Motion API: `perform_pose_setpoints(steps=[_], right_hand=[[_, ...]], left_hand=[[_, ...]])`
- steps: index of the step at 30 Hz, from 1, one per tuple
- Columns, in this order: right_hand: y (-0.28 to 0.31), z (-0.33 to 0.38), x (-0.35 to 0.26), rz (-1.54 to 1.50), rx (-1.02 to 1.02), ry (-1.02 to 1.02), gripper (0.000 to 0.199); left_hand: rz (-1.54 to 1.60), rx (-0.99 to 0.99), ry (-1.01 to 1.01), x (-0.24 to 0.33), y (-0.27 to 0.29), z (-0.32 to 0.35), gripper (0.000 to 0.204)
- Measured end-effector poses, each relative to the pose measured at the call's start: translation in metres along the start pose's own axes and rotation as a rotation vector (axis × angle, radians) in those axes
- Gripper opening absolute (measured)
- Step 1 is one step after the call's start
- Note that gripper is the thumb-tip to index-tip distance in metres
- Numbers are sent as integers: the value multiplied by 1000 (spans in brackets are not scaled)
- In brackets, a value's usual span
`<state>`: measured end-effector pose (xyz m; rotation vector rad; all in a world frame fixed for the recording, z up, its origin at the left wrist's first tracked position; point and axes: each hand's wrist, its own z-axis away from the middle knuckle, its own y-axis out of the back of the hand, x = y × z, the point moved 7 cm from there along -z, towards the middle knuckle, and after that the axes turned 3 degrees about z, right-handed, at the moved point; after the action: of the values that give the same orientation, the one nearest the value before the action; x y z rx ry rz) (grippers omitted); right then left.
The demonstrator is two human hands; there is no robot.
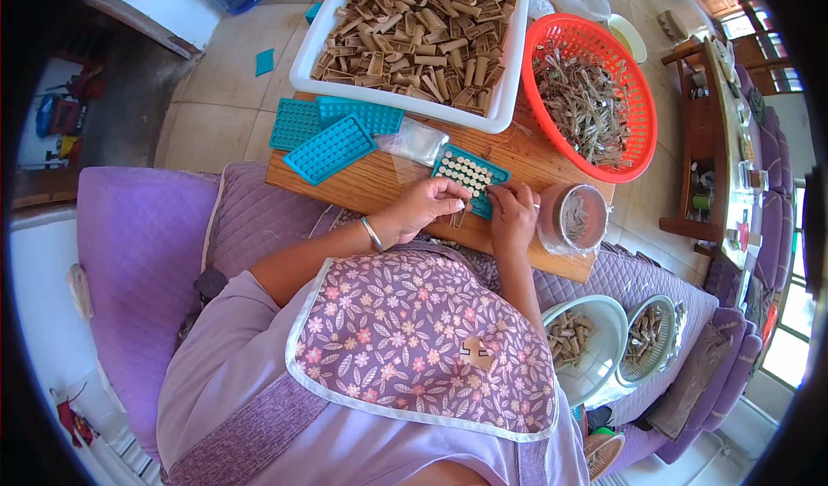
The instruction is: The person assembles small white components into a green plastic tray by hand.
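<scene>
A small teal tray [500, 175] lies on the wooden board in front of me, with several rows of round cream-white pieces [466, 174] standing in its pockets. My left hand [423, 210] is at the tray's near left edge. Its thumb and forefinger are pinched together; whatever they hold is too small to name. My right hand [515, 217], with a ring on one finger, bends its fingers over the tray's right edge close to the white pieces. What those curled fingertips hold, if anything, is hidden. A small slim piece shows below the left fingertips.
Teal trays [330, 150] lie stacked at the board's left, beside a clear plastic bag [414, 141]. Beyond stands a white bin [405, 98] of brown half-tube pieces. A red basket [642, 154] holds thin clear pieces. A round tub [595, 197] sits right; two bowls [614, 313] lie nearer.
</scene>
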<state>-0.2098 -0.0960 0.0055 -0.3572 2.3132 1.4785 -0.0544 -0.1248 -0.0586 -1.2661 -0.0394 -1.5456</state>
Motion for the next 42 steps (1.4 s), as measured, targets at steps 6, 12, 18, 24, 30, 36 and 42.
perform_pose_setpoints(steps=[6, 12, 18, 24, 30, 36, 42], right_hand=[[0, 6, -3, -45, 21, -1, 11], [9, 8, -38, -237, 16, 43, 11], [1, 12, -40, -319, -102, 132, 14], [0, 0, -22, -194, -6, 30, 10], [-11, 0, -22, -3, -49, 97, 9], [-2, -3, -23, -198, -12, -16, 9], [-2, 3, -45, -311, -62, 63, 13]], left_hand=[[7, 16, 3, -2, 3, -1, 22], [-5, 64, -19, -5, 6, -4, 21], [-116, 67, -79, 2, 3, 4, 18], [-50, 62, -39, 2, 7, 6, 16], [-14, 52, -41, 2, 8, 5, 18], [15, 73, -35, 4, 9, 5, 19], [37, 87, -16, 3, 9, 7, 20]])
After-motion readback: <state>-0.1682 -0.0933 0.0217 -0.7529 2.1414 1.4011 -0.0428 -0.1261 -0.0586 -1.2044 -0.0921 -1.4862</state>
